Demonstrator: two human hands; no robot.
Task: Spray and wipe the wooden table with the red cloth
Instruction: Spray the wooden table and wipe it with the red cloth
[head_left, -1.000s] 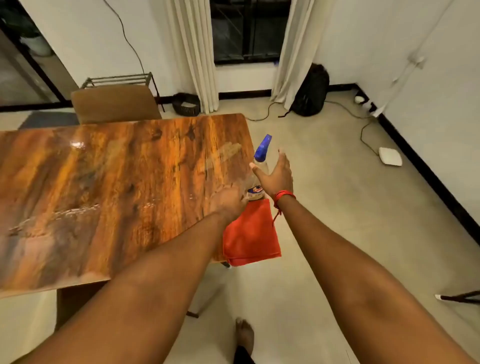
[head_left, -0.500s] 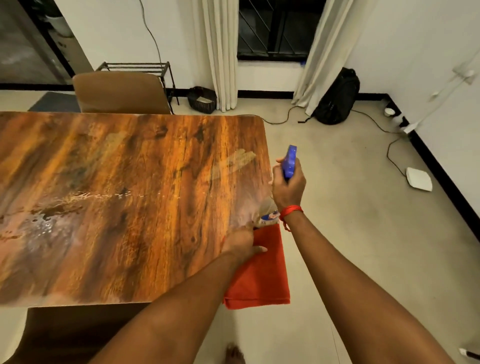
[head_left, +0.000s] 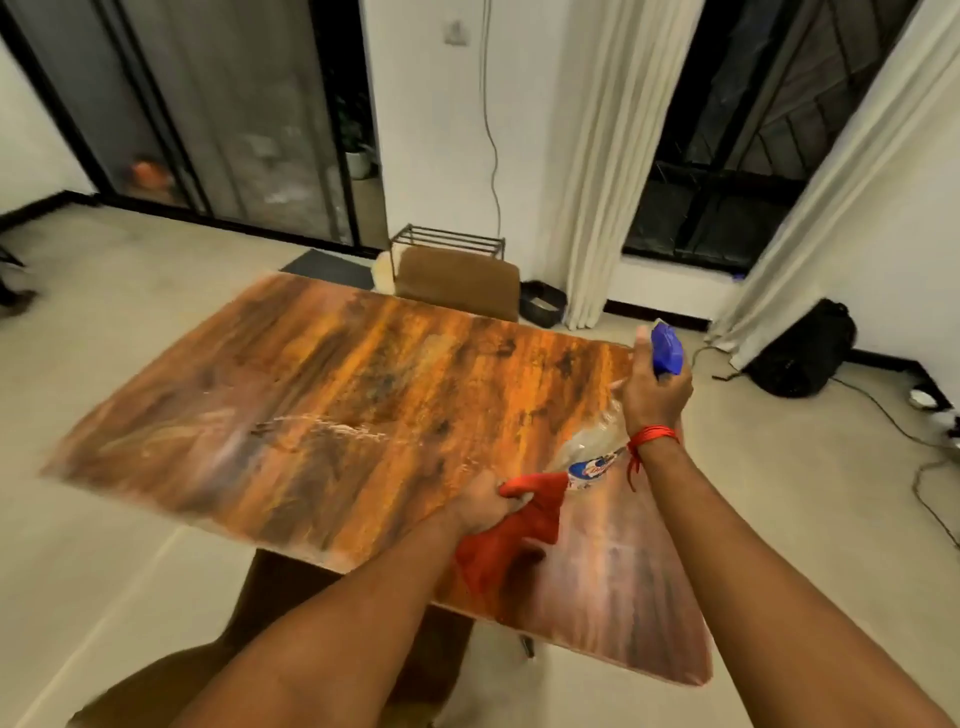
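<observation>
The glossy wooden table fills the middle of the view, with a streak of wet droplets across its centre. My left hand grips the bunched red cloth, which lies on the table's near right part. My right hand holds a clear spray bottle by its neck, lifted above the table's right side. Its blue trigger head sticks up above my fingers, and a red thread circles my right wrist.
A brown chair stands at the table's far edge, with a wire rack behind it. A black backpack and cables lie on the floor at right. Another chair seat sits under the near edge.
The view has swung left and up. My left hand has pulled the cloth from hanging off the edge onto the tabletop. My right hand has lifted the spray bottle.
</observation>
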